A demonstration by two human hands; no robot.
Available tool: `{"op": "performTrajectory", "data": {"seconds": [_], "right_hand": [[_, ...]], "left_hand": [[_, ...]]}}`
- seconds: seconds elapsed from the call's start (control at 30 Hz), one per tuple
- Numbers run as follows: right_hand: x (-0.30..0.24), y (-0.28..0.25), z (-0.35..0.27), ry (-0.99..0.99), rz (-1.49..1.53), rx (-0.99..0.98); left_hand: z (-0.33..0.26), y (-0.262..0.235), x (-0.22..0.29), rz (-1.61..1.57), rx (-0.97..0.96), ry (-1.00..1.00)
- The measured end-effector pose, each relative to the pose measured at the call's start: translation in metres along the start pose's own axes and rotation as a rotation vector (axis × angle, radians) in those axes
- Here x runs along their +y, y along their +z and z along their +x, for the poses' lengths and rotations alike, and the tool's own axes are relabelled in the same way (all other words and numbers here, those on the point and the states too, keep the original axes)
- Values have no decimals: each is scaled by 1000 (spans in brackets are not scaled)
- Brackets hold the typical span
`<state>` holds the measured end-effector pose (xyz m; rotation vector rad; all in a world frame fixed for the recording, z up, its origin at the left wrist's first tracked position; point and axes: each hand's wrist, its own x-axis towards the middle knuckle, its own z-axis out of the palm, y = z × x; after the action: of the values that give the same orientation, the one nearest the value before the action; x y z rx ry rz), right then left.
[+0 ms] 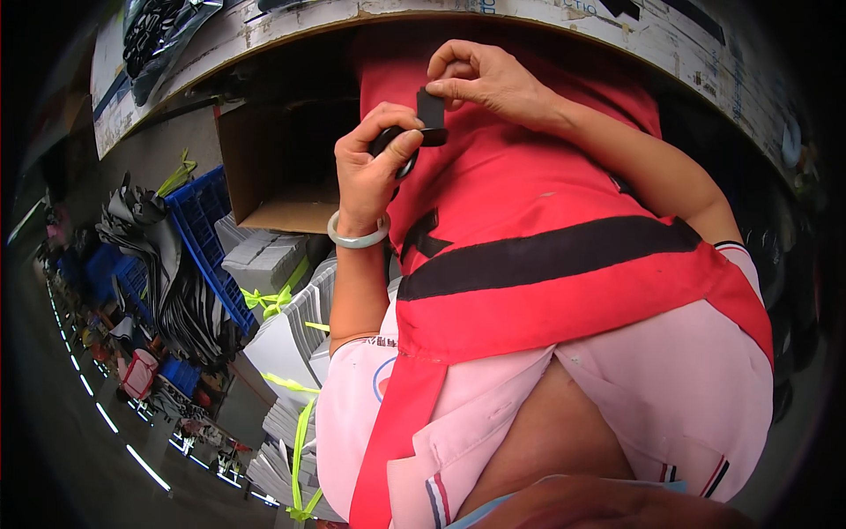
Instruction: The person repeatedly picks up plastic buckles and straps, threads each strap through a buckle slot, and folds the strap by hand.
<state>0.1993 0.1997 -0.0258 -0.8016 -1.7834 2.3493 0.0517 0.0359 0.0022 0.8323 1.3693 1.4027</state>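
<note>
My left hand, with a pale green bangle on its wrist, is closed around a small black oblong part in front of my red apron. My right hand pinches a small black rectangular piece between thumb and forefinger. That piece stands upright and touches the top of the part in my left hand. Both hands are held close together just below the edge of a worn white workbench.
An open cardboard box sits under the bench at the left. A blue plastic crate stands beside it, with stacks of grey sheets tied with yellow-green straps. A bag of black parts lies on the bench at top left.
</note>
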Motion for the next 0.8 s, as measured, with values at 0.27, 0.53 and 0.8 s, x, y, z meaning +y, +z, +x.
{"op": "performTrajectory", "data": {"seconds": [0.27, 0.53, 0.8], "right_hand": [[8, 8, 8, -90, -454, -43], [-15, 31, -4, -609, -663, -83], [-26, -12, -21, -87, -32, 46]], "left_hand": [[-49, -105, -18, -405, 634, -79], [23, 25, -22, -720, 203, -374], [39, 19, -38, -773, -96, -475]]}}
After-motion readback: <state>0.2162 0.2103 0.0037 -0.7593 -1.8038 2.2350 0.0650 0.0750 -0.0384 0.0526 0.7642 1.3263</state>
